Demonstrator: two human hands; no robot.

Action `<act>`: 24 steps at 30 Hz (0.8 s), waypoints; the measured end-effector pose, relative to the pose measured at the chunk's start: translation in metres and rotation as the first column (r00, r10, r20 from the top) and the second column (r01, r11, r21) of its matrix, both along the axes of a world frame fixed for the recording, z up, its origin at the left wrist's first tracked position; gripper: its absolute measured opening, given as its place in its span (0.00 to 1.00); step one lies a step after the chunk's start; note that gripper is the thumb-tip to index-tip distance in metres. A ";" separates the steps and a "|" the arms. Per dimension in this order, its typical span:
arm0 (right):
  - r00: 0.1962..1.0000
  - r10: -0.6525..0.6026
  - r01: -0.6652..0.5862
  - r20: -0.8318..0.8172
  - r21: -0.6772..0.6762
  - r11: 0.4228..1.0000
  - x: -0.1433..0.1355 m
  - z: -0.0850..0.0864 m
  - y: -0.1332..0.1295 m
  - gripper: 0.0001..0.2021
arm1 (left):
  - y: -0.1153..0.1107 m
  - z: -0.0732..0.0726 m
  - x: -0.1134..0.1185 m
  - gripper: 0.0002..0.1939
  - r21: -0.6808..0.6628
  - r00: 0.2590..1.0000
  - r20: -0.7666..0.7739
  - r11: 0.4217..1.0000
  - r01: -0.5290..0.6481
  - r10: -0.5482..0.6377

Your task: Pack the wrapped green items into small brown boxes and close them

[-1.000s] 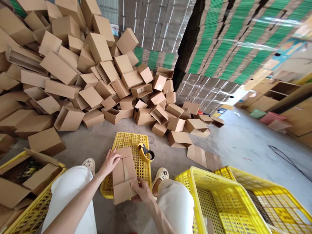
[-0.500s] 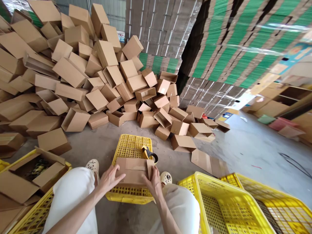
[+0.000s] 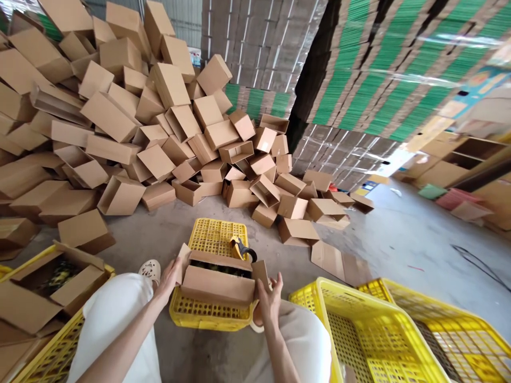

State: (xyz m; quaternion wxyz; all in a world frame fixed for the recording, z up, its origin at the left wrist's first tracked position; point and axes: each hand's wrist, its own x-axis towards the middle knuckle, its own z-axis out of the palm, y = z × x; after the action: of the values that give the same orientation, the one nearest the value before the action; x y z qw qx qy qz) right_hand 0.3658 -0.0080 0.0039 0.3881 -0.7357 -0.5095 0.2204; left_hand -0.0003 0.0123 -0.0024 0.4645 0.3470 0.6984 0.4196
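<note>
A small cardboard box [image 3: 217, 284] lies across an upturned yellow plastic crate [image 3: 219, 234] between my knees. Its top flaps stand apart, and dark, mottled contents show through the gap, too small to identify. At the box's left end, my left hand [image 3: 170, 279] pinches the raised end flap. My right hand [image 3: 269, 298] is beside the right end flap, thumb against the cardboard and fingers spread. Just behind the box, a yellow-and-black tape dispenser [image 3: 241, 249] rests on the crate.
Many cardboard boxes [image 3: 159, 133] are heaped ahead and to the left. An open carton [image 3: 51, 287] with dark contents sits in a yellow crate at left. Two yellow crates [image 3: 355, 330] stand at right. Strapped cardboard stacks [image 3: 263, 48] rise behind.
The box's top flaps have gone from closed to raised, exposing the contents. My hands have moved apart, from on top of the box to its two ends.
</note>
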 end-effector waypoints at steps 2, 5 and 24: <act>0.980 -0.028 0.014 0.195 0.073 0.997 0.001 -0.001 -0.001 0.39 | 0.001 -0.001 -0.003 0.30 -0.098 0.978 0.159 0.988 -0.120 0.134; 0.942 0.096 -0.103 0.320 0.004 0.995 0.003 -0.009 0.001 0.28 | 0.001 -0.003 -0.003 0.30 -0.200 0.921 0.304 0.962 -0.188 0.243; 0.818 0.574 -0.498 0.032 -0.458 0.736 0.031 0.021 -0.006 0.45 | -0.011 -0.006 -0.004 0.32 -0.141 0.935 0.291 0.976 -0.167 0.202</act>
State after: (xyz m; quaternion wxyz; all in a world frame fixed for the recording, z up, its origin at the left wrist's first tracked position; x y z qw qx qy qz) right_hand 0.3967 -0.0140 0.0248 0.0906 -0.6397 -0.6700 0.3657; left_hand -0.0043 0.0010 -0.0084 0.5437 0.1844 0.6711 0.4690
